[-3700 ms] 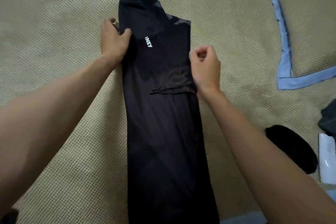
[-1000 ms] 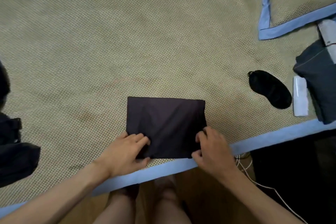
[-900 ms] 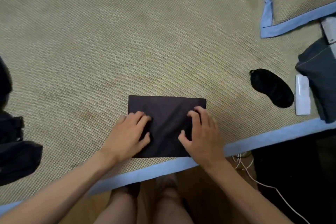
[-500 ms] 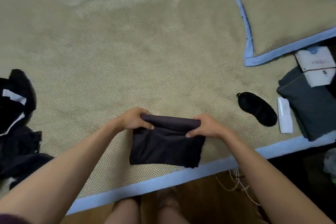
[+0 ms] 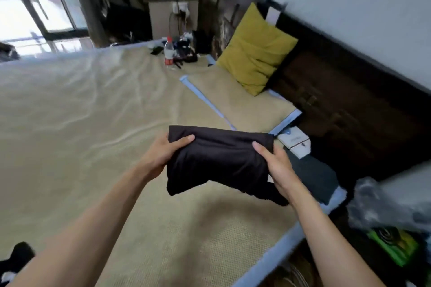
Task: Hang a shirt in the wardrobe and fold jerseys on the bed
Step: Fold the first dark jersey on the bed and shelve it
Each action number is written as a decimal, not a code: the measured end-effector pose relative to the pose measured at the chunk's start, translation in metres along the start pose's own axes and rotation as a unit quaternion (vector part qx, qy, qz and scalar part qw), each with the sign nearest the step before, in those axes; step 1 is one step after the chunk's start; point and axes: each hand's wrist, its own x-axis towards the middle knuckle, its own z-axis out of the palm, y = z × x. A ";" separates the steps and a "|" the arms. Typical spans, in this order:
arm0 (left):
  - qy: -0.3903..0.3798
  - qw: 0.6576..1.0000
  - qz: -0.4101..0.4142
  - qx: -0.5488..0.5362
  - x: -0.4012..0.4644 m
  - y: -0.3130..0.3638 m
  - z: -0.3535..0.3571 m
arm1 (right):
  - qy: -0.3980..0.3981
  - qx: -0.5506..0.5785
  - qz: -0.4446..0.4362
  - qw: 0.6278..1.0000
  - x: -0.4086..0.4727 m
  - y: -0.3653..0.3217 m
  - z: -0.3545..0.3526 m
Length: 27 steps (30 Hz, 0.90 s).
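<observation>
A folded black jersey [image 5: 219, 161] hangs in the air above the bed [image 5: 70, 123], a compact bundle sagging a little at its lower edge. My left hand [image 5: 163, 154] grips its left end, thumb on top. My right hand [image 5: 277, 170] grips its right end, thumb on top too. Just beyond the jersey to the right, a folded dark grey garment [image 5: 312, 175] lies on the bed near its edge.
A mustard pillow [image 5: 254, 49] leans on the dark headboard [image 5: 338, 91]. A white box [image 5: 295, 143] lies by the grey garment. A plastic bottle [image 5: 168, 51] and small items stand at the far end. More dark clothes [image 5: 16, 261] lie at bottom left. A window is at top left.
The jersey went from a long strip to a small folded rectangle on the bed; both hands then lifted it off the mat. My view has swung up towards the headboard.
</observation>
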 end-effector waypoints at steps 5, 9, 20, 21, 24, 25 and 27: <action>-0.059 0.987 0.149 0.008 -0.052 0.115 0.050 | 0.228 0.002 -0.183 0.956 -0.105 -0.090 -0.030; -0.148 0.956 0.253 0.014 -0.143 0.176 0.088 | 0.377 0.020 -0.261 0.888 -0.242 -0.127 -0.053; -0.347 0.866 0.360 -0.013 -0.398 0.254 0.158 | 0.514 0.002 -0.348 0.784 -0.585 -0.173 -0.058; -0.364 0.856 0.366 -0.016 -0.416 0.255 0.165 | 0.510 -0.012 -0.352 0.785 -0.610 -0.173 -0.055; -0.407 0.833 0.374 -0.014 -0.470 0.253 0.184 | 0.518 -0.044 -0.371 0.769 -0.679 -0.172 -0.044; -0.420 0.826 0.375 -0.016 -0.487 0.251 0.192 | 0.525 -0.050 -0.377 0.762 -0.701 -0.171 -0.040; -0.444 0.815 0.372 -0.017 -0.520 0.245 0.205 | 0.540 -0.048 -0.383 0.748 -0.740 -0.162 -0.034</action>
